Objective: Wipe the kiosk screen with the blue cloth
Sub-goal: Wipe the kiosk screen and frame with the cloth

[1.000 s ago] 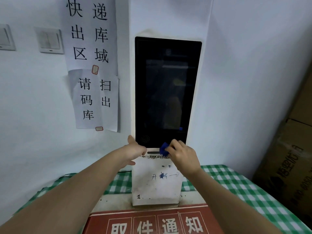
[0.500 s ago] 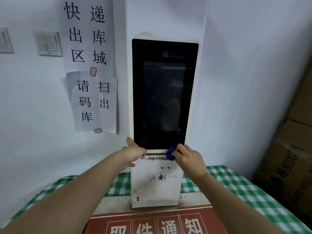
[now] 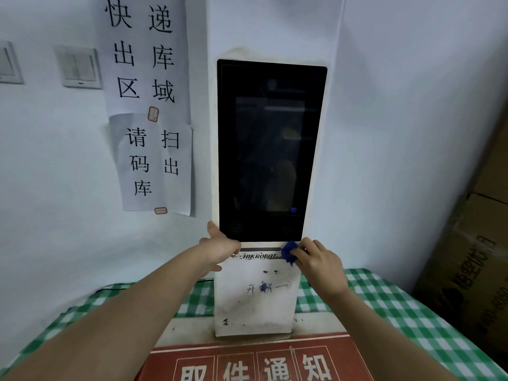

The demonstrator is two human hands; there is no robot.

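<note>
A tall white kiosk (image 3: 255,298) stands against the wall with a dark, switched-off screen (image 3: 269,149) in its upper part. My right hand (image 3: 316,262) is shut on a small bunched blue cloth (image 3: 289,253), pressed against the strip just below the screen's lower right corner. My left hand (image 3: 220,247) grips the kiosk's left edge at the screen's lower left corner, thumb pointing up along the side.
Paper notices (image 3: 148,105) with black characters hang on the wall left of the kiosk, beside light switches (image 3: 78,66). A green checked tablecloth (image 3: 384,306) covers the table. A red sign (image 3: 255,361) lies in front. Cardboard boxes (image 3: 472,257) stand at right.
My right hand has slid the blue cloth to the right along the strip under the screen, from near its middle to the right corner. My left hand has kept its hold.
</note>
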